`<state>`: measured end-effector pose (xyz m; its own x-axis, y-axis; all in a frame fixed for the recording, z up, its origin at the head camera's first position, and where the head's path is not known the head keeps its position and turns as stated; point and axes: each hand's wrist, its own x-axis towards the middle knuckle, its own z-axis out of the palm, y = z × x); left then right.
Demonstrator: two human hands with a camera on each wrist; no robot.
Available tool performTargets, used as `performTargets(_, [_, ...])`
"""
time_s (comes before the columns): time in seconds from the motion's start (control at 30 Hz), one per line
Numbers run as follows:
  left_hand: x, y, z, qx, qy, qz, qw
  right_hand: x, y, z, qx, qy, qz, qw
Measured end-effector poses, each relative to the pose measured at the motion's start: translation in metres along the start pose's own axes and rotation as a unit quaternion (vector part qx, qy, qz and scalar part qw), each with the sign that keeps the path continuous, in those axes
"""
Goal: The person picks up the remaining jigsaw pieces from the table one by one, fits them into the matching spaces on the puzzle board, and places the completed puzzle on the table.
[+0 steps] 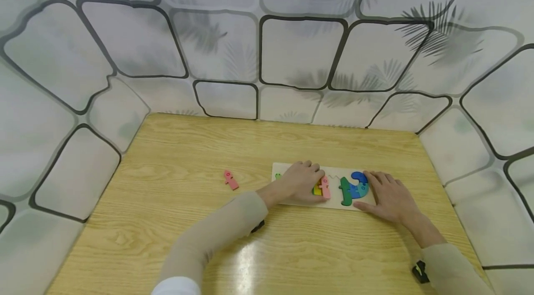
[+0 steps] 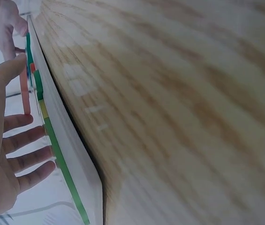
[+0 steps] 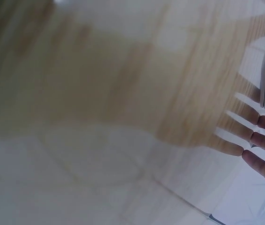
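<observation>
A pale wooden puzzle board [image 1: 344,172] lies on the table under both hands. My left hand [image 1: 298,184] is over its left part and pinches a pink puzzle piece [image 1: 325,187] between thumb and index finger. In the left wrist view that pink piece [image 2: 24,96] stands on edge above the board, the other fingers spread. Beside it show green and yellow pieces [image 1: 316,190], partly hidden by the hand. A green piece [image 1: 346,192] and joined blue pieces [image 1: 359,188] sit on the right part. There my right hand [image 1: 390,198] rests at the board's end, fingers extended, touching it.
Another pink puzzle piece [image 1: 231,180] lies loose on the wooden table [image 1: 183,160], left of the board. Patterned white walls [image 1: 300,54] enclose the table at the back and both sides.
</observation>
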<state>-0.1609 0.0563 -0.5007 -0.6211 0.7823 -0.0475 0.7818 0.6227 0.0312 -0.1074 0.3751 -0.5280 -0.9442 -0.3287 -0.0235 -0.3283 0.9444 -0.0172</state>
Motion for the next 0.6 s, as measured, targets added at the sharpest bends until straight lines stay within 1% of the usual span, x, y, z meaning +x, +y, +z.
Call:
performTargets(0.17, [0.004,-0.001,0.000,0.003,0.005,0.004,1.0000,0.001,0.000,0.000,0.000,0.001,-0.001,1.0000])
performTargets(0.33, [0.009,-0.001,0.000,0.016,0.004,0.010,0.9998,0.000,0.000,0.000,-0.001,0.004,-0.002,1.0000])
performTargets(0.6, [0.014,0.000,0.005,0.022,0.009,0.013,0.9996,0.000,0.000,0.002,-0.001,0.003,-0.004,1.0000])
